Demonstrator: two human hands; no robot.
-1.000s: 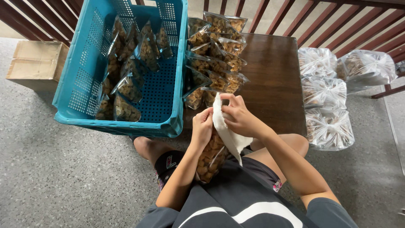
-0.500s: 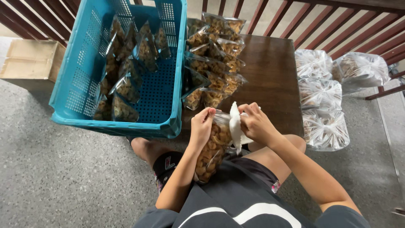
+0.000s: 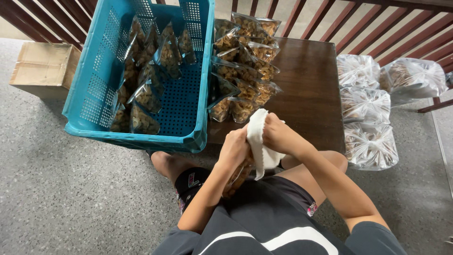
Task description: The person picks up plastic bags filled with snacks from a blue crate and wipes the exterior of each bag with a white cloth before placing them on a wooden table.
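My left hand (image 3: 234,147) grips the top of a clear snack bag (image 3: 237,175) filled with brown pieces, held upright over my lap. My right hand (image 3: 277,134) is closed on a white cloth (image 3: 260,141) that is pressed against the top of that bag, between the two hands. Just beyond my hands, several filled clear bags (image 3: 245,61) lie in a stack on the dark wooden table (image 3: 309,89).
A teal perforated crate (image 3: 186,134) with several filled bags stands tilted at the left. A cardboard box (image 3: 45,68) sits on the speckled floor at far left. Large clear sacks (image 3: 370,118) of snacks lie right of the table. Red-brown railing bars (image 3: 358,21) run along the back.
My right hand has moved the white cloth up over the bag's top, and both hands have shifted slightly upward towards the table edge.
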